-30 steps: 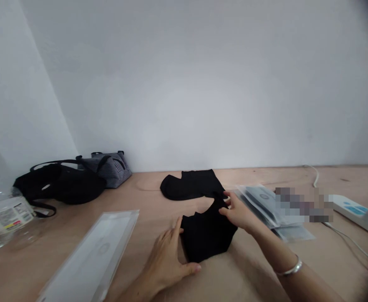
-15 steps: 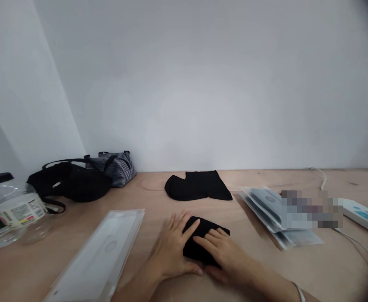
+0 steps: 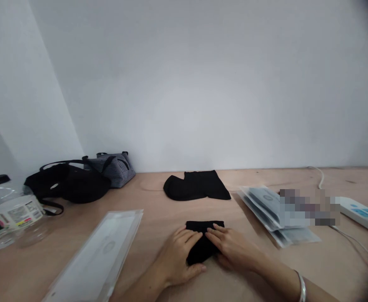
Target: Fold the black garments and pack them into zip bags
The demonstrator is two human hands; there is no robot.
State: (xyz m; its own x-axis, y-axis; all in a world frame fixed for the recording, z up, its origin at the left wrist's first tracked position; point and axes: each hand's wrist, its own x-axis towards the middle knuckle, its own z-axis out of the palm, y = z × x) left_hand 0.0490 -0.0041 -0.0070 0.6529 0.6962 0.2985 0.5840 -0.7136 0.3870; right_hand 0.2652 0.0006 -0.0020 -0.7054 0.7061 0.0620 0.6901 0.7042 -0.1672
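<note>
Head view: folded black cloth [image 3: 203, 242] lies on the plywood tabletop [image 3: 152, 186] right in front of the person, between both hands, long axis running roughly front to back, narrower end toward the person. Left hand [image 3: 179, 256] and right hand [image 3: 232, 250] press flat against its sides, fingers open, nothing clenched. This piece looks folded; a second black cloth [image 3: 196, 186] lies farther back, spread out, not folded up yet
</note>
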